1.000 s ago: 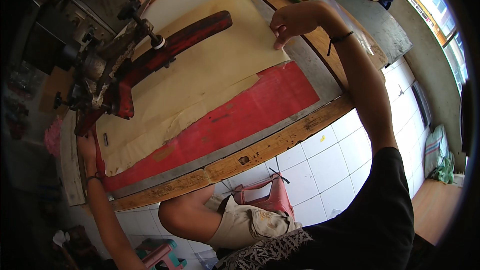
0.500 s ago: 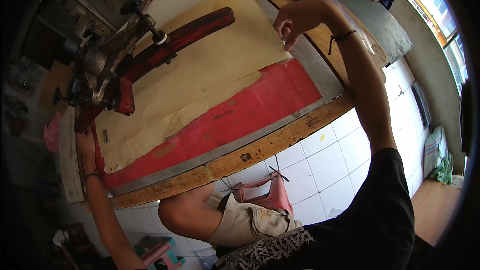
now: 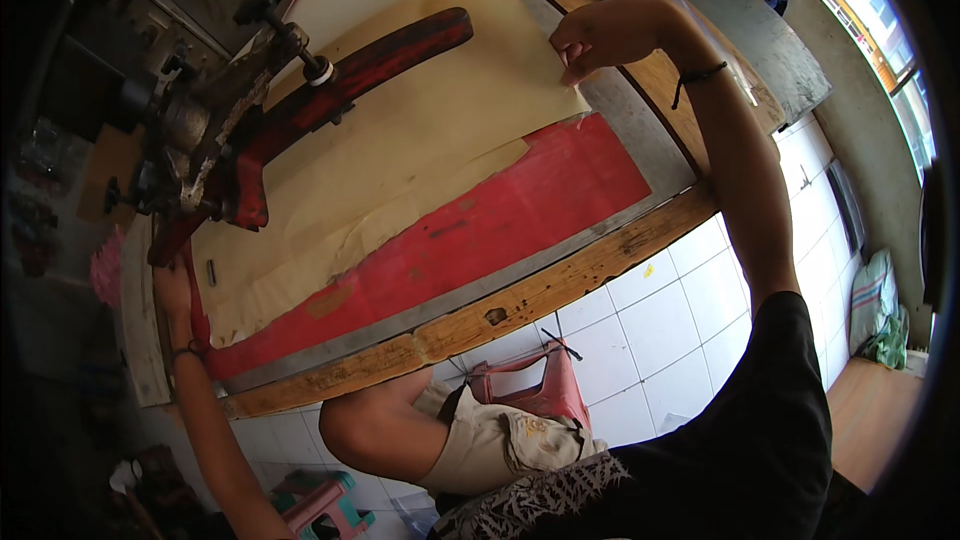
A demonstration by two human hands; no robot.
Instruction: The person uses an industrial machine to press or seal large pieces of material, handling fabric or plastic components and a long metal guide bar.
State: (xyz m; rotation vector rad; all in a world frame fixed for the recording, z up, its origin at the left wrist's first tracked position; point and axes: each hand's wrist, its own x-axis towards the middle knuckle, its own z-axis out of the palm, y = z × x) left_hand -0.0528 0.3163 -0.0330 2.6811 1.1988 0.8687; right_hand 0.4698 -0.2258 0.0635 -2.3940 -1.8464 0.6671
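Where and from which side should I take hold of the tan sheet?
Probably at the near right corner of the tan sheet, pinching the thin edge, coming from the right. That corner lies clear of the red machine arm crossing over the sheet, and the right hand is close by, at the right edge. The ragged near edge looks creased, so likely a poorer hold.

On the desk (image 3: 560, 277) a sheet (image 3: 420, 140) lies over a panel (image 3: 500, 202), a clamp frame (image 3: 400, 55) reaching across the sheet from the left, a stool (image 3: 562, 385) standing in front.
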